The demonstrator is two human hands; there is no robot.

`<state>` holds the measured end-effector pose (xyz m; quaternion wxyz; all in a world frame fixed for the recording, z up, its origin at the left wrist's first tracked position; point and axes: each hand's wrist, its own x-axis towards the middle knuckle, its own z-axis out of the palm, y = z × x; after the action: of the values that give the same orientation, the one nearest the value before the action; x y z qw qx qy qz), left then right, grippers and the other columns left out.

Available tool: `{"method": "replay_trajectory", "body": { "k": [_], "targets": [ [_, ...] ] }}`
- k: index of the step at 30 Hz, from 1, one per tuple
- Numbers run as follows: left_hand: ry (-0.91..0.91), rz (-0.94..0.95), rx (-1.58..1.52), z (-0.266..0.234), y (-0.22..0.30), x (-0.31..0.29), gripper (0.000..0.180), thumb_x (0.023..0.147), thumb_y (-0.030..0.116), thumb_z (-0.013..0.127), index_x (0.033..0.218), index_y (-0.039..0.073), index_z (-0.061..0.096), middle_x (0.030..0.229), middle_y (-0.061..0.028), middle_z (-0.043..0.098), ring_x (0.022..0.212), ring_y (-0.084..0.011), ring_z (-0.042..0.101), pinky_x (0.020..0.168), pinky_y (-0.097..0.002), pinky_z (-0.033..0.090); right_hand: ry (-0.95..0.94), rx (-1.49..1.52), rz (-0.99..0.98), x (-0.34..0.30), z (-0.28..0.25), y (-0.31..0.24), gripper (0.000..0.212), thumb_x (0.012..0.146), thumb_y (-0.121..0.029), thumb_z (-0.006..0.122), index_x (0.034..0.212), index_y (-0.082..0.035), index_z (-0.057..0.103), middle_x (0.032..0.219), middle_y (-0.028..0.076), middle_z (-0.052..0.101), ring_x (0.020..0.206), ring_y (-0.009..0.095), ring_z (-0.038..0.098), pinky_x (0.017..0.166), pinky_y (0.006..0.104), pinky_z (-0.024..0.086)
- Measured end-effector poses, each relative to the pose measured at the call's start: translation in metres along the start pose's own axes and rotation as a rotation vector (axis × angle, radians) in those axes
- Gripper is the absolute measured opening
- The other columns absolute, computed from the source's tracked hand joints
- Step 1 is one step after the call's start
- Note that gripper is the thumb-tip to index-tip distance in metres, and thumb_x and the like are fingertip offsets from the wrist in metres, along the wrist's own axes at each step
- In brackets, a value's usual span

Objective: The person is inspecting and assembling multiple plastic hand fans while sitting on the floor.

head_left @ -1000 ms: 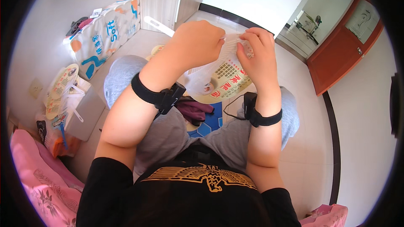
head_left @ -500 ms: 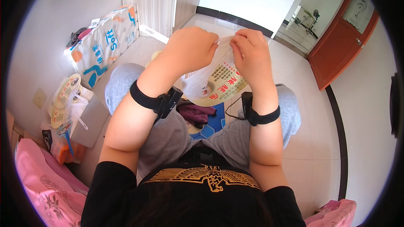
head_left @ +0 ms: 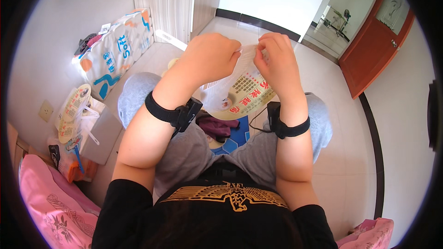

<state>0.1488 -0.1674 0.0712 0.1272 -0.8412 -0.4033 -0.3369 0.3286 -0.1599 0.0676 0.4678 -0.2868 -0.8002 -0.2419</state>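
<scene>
Between my hands is a plastic hand fan [head_left: 251, 96], a cream printed face with red characters and thin white ribs showing beside it. My left hand [head_left: 213, 57] is closed at the upper left of the fan, thumb and finger pinching a whitish translucent edge. At the upper right, my right hand [head_left: 277, 60] has its thumb and fingers curled together at the same pale, see-through part. A white handle [head_left: 170, 40] sticks out beyond my left hand; where it joins is hidden. Part of another cream piece [head_left: 173, 63] shows behind my left wrist.
Below the fan, purple cloth [head_left: 217, 127] lies on a blue patterned surface [head_left: 235, 142] between my knees. More printed fans [head_left: 74, 115] lean by a grey box [head_left: 102, 133] at left, near a tissue pack [head_left: 117, 53]. A brown door [head_left: 376, 41] stands open at far right.
My right hand's fingers have loosened slightly and shifted a little along the fan's pale edge. The fan face has turned slightly to show more of its print. My left hand keeps its pinch.
</scene>
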Motion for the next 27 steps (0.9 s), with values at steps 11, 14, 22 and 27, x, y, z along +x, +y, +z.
{"method": "replay_trajectory", "body": {
  "k": [11,14,22,27],
  "targets": [
    [-0.026,-0.039,-0.035,-0.006,0.005,0.0,0.015,0.078,0.02,0.052,0.076,0.008,0.059,0.061,-0.0124,0.056,0.061,-0.0338,0.055,0.054,-0.0414,0.043,-0.006,0.009,-0.009,-0.002,-0.005,-0.004,0.017,0.062,0.0,0.061,0.077,-0.003,0.055,0.09,0.007,0.055,0.083,0.027,0.052,0.069,0.0363,0.044],
    [-0.083,-0.039,0.012,-0.006,0.008,0.001,0.015,0.078,0.02,0.052,0.077,0.008,0.06,0.062,-0.0131,0.056,0.061,-0.0339,0.055,0.054,-0.0416,0.042,0.018,0.008,-0.029,-0.003,0.0,0.001,0.015,0.063,-0.001,0.061,0.076,-0.003,0.054,0.089,0.007,0.055,0.083,0.026,0.051,0.068,0.0357,0.043],
    [-0.027,-0.023,0.053,-0.002,0.012,0.004,0.015,0.078,0.021,0.053,0.078,0.008,0.06,0.064,-0.015,0.057,0.064,-0.0343,0.055,0.055,-0.0422,0.043,0.013,-0.106,-0.089,-0.004,0.006,0.005,0.017,0.058,-0.002,0.059,0.074,-0.003,0.052,0.084,0.006,0.053,0.08,0.024,0.05,0.065,0.0338,0.041],
    [-0.034,-0.065,-0.003,-0.007,0.009,0.001,0.015,0.078,0.021,0.053,0.077,0.006,0.06,0.065,-0.0152,0.057,0.064,-0.0344,0.056,0.055,-0.0414,0.043,0.065,-0.077,-0.078,0.0,0.008,0.001,0.018,0.057,0.0,0.059,0.073,-0.002,0.051,0.083,0.007,0.053,0.078,0.025,0.05,0.064,0.0342,0.041]
  ]
}}
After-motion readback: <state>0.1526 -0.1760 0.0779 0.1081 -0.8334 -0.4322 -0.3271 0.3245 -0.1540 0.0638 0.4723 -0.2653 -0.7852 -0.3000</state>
